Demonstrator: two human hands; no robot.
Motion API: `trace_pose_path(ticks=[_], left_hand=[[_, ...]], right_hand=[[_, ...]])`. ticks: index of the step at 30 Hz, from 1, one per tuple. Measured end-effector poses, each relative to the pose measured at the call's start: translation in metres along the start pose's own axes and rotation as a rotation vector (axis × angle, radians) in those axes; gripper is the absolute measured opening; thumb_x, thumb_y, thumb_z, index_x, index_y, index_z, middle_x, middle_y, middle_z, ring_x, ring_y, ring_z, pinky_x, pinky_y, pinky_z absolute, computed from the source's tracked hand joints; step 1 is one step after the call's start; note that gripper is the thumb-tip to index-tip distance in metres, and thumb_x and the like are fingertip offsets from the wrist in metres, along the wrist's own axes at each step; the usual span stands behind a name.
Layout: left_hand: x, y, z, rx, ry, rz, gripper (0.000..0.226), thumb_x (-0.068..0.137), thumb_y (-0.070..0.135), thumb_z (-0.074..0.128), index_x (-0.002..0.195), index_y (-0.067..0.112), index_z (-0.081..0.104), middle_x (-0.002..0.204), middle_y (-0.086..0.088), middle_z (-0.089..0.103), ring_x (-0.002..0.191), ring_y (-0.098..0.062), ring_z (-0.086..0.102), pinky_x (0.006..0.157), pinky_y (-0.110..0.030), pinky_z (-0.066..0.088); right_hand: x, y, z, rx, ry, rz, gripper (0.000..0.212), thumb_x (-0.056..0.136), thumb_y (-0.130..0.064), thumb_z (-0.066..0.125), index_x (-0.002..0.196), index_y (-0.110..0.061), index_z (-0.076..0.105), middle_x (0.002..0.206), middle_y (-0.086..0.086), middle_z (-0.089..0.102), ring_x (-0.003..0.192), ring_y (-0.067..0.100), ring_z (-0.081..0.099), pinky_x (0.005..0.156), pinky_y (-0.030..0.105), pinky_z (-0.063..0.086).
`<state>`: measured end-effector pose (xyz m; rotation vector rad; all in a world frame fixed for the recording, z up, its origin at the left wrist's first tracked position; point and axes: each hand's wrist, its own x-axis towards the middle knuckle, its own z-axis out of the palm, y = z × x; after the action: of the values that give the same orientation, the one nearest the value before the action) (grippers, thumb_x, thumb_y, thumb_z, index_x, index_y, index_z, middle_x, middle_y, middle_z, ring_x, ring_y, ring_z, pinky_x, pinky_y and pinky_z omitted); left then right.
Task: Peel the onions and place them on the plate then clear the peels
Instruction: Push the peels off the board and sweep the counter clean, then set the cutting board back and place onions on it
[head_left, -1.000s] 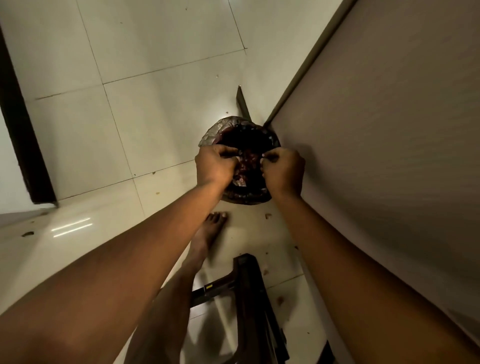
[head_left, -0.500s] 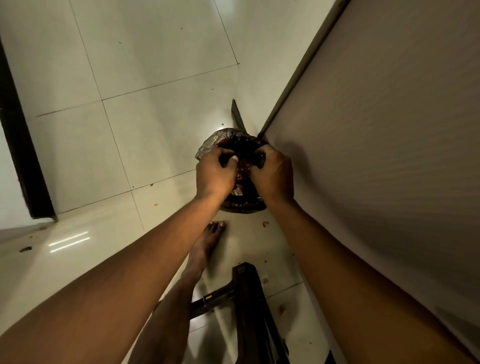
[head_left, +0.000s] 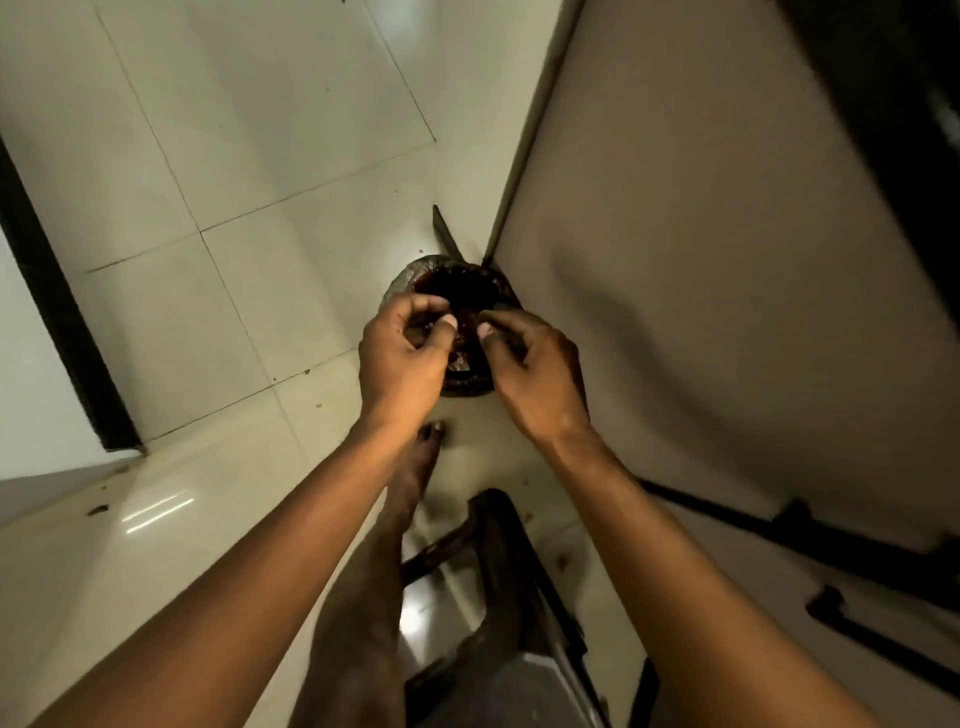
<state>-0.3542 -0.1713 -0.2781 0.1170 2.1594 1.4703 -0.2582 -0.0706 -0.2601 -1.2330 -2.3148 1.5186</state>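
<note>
A small bin (head_left: 451, 280) with a plastic liner stands on the tiled floor beside a beige panel. Dark reddish onion peels (head_left: 461, 359) lie inside it. My left hand (head_left: 400, 364) hovers over the bin's left rim, fingers curled and thumb tip near the fingertips. My right hand (head_left: 535, 374) hovers over the right rim, its thumb also close to the curled fingers. I see nothing between the fingers of either hand. No onions and no plate are in view.
My bare foot (head_left: 422, 457) stands just before the bin. A dark stool (head_left: 511, 551) is close behind it. The beige cabinet front (head_left: 727, 260) with black handles (head_left: 862, 626) fills the right side. Small peel scraps (head_left: 97, 510) dot the floor at left.
Both hands have lifted up from the bin's mouth and moved slightly apart. Their tight fists have loosened into curled fingers with the thumbs showing.
</note>
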Motion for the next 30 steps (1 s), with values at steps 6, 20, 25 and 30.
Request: trace_pose_path(ticks=[6,20,25,30], left_hand=[[-0.129,0.097,-0.050,-0.073,-0.181,0.067,0.014,0.099,0.016,0.070,0.103,0.029,0.076,0.100,0.006,0.078,0.098,-0.016,0.075,0.092,-0.054,0.061],[-0.360,0.285,0.007,-0.102,-0.694,0.339,0.009,0.099,0.010,0.071,0.104,0.016,0.077,0.100,-0.007,0.079,0.092,-0.017,0.073,0.081,-0.040,0.060],[-0.444,0.313,0.050,-0.016,-0.997,0.424,0.012,0.101,0.014,0.069,0.109,0.020,0.075,0.105,-0.003,0.078,0.099,-0.024,0.075,0.078,-0.030,0.061],[-0.521,0.314,0.086,0.098,-1.251,0.485,0.017,0.100,0.018,0.069,0.116,0.023,0.073,0.111,0.001,0.075,0.105,-0.019,0.073,0.085,-0.035,0.063]], right_hand=[[-0.157,-0.088,-0.085,0.211,0.139,-0.016,0.021,0.105,-0.022,0.065,0.122,-0.019,0.078,0.117,-0.013,0.077,0.112,-0.004,0.068,0.092,0.012,0.051],[-0.407,-0.156,-0.305,0.343,0.746,-0.051,0.016,0.104,-0.016,0.067,0.114,-0.014,0.079,0.105,-0.004,0.080,0.102,0.015,0.077,0.090,0.047,0.063],[-0.488,-0.130,-0.355,0.324,1.049,-0.024,0.017,0.104,-0.019,0.067,0.117,-0.018,0.079,0.108,-0.006,0.079,0.105,0.017,0.076,0.090,0.046,0.063],[-0.564,-0.090,-0.378,0.402,1.308,0.092,0.017,0.103,-0.016,0.067,0.116,-0.015,0.079,0.105,-0.003,0.080,0.102,0.017,0.077,0.090,0.045,0.064]])
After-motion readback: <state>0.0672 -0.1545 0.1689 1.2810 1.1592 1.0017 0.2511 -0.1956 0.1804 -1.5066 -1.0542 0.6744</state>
